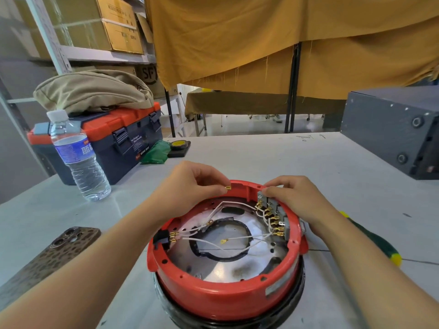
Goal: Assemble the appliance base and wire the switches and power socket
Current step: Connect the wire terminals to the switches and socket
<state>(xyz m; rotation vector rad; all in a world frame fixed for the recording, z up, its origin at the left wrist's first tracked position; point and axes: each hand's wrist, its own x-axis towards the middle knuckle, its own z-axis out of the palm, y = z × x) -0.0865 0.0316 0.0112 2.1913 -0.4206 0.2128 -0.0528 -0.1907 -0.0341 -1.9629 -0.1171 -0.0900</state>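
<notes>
A round red appliance base lies upside down on the table, its metal underside showing. White wires with brass terminals run across the inside. My left hand pinches a brass wire terminal above the far rim. At the right inner wall stands a row of grey switches with brass terminals plugged in; my right hand grips the top of that row. A black power socket sits in the left wall with wires attached. A loose ring terminal lies near the middle.
A water bottle and a red-and-navy toolbox stand at the left. A phone in a leopard case lies by my left forearm. A green-and-yellow screwdriver handle lies beneath my right forearm. A grey metal box stands at the right.
</notes>
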